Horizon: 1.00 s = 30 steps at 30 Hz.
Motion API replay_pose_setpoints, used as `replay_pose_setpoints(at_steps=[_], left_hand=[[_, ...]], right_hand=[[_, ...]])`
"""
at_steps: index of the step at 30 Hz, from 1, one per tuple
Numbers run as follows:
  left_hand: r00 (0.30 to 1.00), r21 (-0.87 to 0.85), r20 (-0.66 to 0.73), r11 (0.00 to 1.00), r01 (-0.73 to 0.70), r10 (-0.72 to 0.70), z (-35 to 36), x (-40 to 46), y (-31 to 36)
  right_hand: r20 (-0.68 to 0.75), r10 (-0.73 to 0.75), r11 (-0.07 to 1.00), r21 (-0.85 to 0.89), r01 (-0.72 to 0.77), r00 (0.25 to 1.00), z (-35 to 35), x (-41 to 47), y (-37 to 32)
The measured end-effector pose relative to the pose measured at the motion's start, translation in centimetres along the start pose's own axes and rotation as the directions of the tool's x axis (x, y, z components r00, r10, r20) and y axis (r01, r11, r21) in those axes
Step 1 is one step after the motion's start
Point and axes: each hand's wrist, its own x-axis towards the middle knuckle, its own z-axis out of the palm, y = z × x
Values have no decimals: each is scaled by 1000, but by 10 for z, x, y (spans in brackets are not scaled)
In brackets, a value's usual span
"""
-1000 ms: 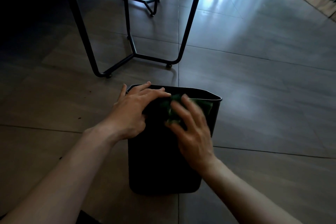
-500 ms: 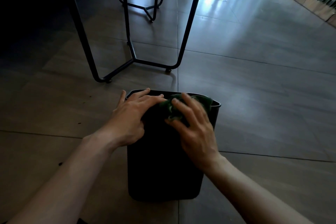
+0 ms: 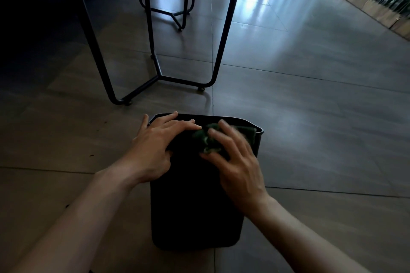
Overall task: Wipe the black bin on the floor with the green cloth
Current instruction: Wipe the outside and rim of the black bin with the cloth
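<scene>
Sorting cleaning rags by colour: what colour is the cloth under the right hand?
Dark green; the cloth shows best in the head view, against the black bin.

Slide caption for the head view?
Right hand presses green cloth on black bin; left hand steadies it.

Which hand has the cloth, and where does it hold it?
The right hand presses the cloth flat against the bin near its rim, fingers spread on top. The left hand rests on the bin.

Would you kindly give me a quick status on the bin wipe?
Left hand flat on black bin, steadying it. Right hand pressing green cloth near the rim. Table legs beyond, not in the way.
</scene>
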Motion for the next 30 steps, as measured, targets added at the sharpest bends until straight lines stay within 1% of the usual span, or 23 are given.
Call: replay_pose_setpoints(at_steps=[2, 4, 6, 8, 10, 11, 12, 13, 14, 15, 16, 17, 18, 19, 21, 22, 23, 24, 25, 27, 28, 30], left_hand=[[1000, 10, -3, 1000, -2, 2, -1, -1, -1], [1000, 21, -11, 1000, 4, -4, 0, -1, -2], [1000, 23, -9, 1000, 9, -9, 0, -1, -1], [1000, 19, -8, 1000, 7, -6, 1, 0, -1], [1000, 10, 2, 1000, 4, -4, 1, -1, 0], [1000, 5, 6, 1000, 3, -3, 1, -2, 0], [1000, 3, 4, 1000, -2, 2, 1, -2, 0], [1000, 2, 1, 1000, -3, 3, 0, -3, -1], [1000, 3, -1, 1000, 0, 0, -2, -4, -2], [1000, -1, -6, 1000, 5, -5, -3, -4, -2], [1000, -7, -12, 1000, 12, -13, -5, -5, -2], [1000, -15, -17, 1000, 20, -20, -8, -5, -3], [999, -23, -19, 999, 28, -28, -10, -6, -4], [999, -32, -21, 999, 36, -37, -13, -8, -6], [998, -54, -24, 997, 48, -50, -19, -11, -11], [999, -65, -26, 997, 47, -48, -22, -13, -14], [999, -80, -29, 996, 39, -41, -24, -16, -17], [999, -100, -37, 995, 28, -31, -26, -18, -20], [999, -119, -48, 993, 15, -21, -28, -20, -23], [999, -155, -51, 988, 8, -16, -31, -23, -28], [999, -175, -40, 985, 15, -23, -32, -24, -32], [999, -203, 7, 978, 49, -49, -32, -27, -38]], right_hand=[[-38, 45, 998, -36, -46, 998, 6, 3, -2], [-2, -12, 999, -50, 12, 1000, 15, -24, -13], [115, -135, 988, -61, 143, 984, 20, -63, -25], [272, -261, 955, -70, 289, 926, 19, -99, -33], [393, -313, 928, -67, 366, 865, 12, -120, -40], [422, -306, 924, -84, 373, 853, 7, -123, -43], [423, -281, 929, -105, 355, 861, 0, -122, -45], [395, -243, 943, -117, 311, 886, -8, -117, -47], [344, -179, 967, -111, 229, 922, -18, -109, -47], [278, -85, 989, -89, 114, 957, -31, -98, -46], [213, 45, 998, -43, -36, 976, -45, -83, -42], [156, 192, 981, 9, -196, 969, -62, -68, -35], [111, 336, 937, 60, -344, 935, -79, -53, -26], [73, 468, 875, 104, -473, 881, -97, -40, -14], [33, 682, 713, 188, -675, 730, -128, -23, 17], [32, 753, 638, 204, -742, 657, -141, -15, 32], [37, 790, 596, 185, -781, 612, -150, -8, 45], [52, 805, 582, 125, -804, 591, -155, -1, 56], [81, 809, 579, 60, -813, 582, -156, 6, 65], [198, 788, 598, -17, -802, 583, -146, 20, 77], [274, 746, 648, -85, -757, 608, -139, 28, 81], [451, 598, 797, -248, -551, 662, -122, 45, 83]])
